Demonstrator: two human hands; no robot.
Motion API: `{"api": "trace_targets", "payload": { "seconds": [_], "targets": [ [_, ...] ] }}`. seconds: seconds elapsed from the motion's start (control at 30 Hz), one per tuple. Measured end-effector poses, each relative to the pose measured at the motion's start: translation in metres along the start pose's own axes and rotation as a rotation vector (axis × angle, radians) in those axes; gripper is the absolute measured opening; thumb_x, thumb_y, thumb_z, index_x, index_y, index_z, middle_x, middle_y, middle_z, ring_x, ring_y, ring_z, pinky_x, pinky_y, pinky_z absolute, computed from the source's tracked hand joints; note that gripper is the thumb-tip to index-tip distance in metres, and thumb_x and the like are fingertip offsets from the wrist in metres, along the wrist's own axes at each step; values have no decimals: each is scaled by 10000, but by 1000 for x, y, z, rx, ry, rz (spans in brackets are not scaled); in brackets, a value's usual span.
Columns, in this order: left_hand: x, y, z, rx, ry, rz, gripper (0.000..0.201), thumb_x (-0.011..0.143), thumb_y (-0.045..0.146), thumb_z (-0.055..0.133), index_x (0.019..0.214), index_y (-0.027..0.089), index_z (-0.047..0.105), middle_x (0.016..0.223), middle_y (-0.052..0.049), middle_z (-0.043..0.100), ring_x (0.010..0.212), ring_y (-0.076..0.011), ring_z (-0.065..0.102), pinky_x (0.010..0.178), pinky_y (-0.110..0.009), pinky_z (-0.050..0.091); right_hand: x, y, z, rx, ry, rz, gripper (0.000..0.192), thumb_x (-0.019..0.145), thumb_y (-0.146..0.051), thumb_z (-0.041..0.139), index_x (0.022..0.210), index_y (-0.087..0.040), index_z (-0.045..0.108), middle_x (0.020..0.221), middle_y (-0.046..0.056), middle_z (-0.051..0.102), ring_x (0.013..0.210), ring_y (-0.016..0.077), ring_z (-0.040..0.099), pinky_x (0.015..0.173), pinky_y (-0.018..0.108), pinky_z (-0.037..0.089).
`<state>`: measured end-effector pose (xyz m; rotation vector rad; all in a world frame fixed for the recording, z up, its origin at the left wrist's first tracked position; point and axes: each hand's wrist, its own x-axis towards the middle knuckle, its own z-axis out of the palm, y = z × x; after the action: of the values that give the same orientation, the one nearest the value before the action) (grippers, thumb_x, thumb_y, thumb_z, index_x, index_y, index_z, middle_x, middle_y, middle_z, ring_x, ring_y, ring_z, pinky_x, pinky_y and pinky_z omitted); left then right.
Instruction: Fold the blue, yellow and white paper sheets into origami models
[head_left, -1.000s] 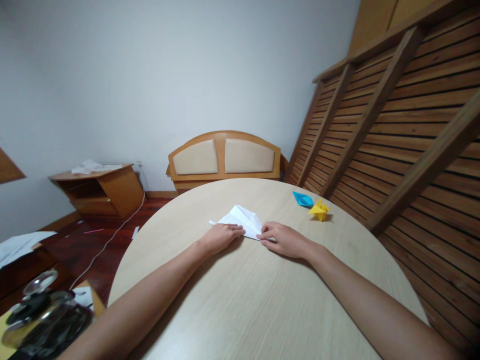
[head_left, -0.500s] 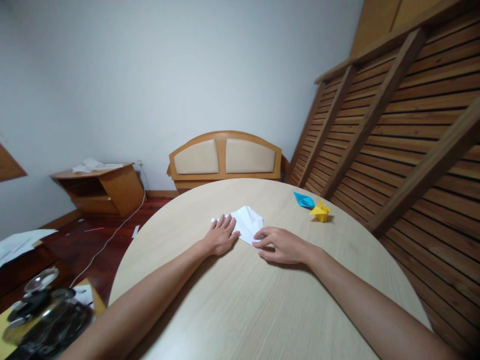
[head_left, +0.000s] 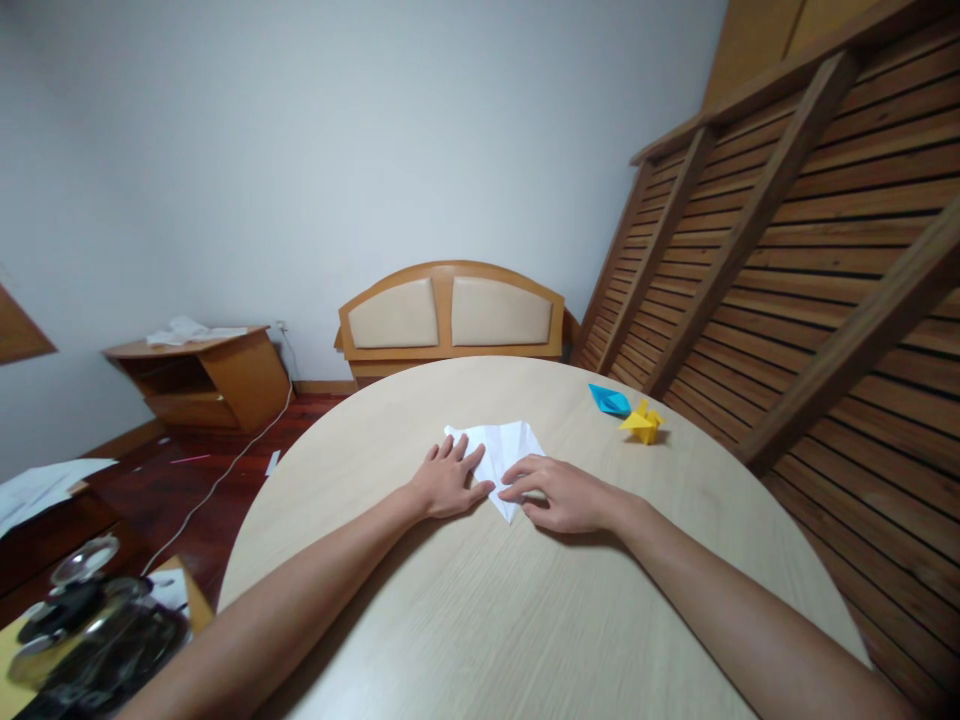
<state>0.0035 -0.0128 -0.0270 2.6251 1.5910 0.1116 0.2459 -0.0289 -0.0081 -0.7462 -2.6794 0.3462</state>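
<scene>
A folded sheet of white paper (head_left: 511,440) lies on the round wooden table (head_left: 480,610), one point towards me. It has creases, and parts of it are hidden under my hands. My left hand (head_left: 451,482) presses on its left side, palm down and fingers spread. On the right side rests my right hand (head_left: 559,492), its fingers a little bent and apart, with the fingertips touching the paper close to the lower point.
Right of the paper are a blue folded-paper piece (head_left: 609,400) and a yellow origami bird (head_left: 643,424). Wooden slatted panels (head_left: 795,300) lean at the right. A headboard (head_left: 450,312) stands behind the table. Glassware (head_left: 97,620) sits at lower left.
The white paper has turned so that a point faces me, and its outline is wider at the top. My left hand has shifted slightly right; my right hand stays near its place.
</scene>
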Motion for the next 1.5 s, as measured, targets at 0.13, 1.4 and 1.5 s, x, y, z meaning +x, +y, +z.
{"api": "trace_targets", "payload": {
  "seconds": [0.13,1.4,1.5],
  "targets": [
    [-2,5,-1,-19,-17,48,788,905,679,382,1543,226,285,1609,-164,221,1461,-457,165,1142,-602,209,-7,14,-3,-30,15,61,423,787,-125,585,1164,-247,734,1261,87,661,1168,247,594,1052,401,422],
    [0,1,-1,-83,-35,390,567,942,265,405,1509,273,373,1621,-30,213,1493,-307,181,1211,-480,207,-22,56,-3,-210,242,501,565,857,-120,440,1419,-129,495,1397,155,562,1289,289,504,1095,461,379],
    [-1,0,-4,-97,-57,414,561,943,245,397,1503,273,386,1612,-26,240,1494,-294,183,1215,-473,202,-25,64,2,-176,241,602,532,942,-224,397,1460,-104,424,1418,187,533,1306,305,491,1098,480,370]
  ]
}}
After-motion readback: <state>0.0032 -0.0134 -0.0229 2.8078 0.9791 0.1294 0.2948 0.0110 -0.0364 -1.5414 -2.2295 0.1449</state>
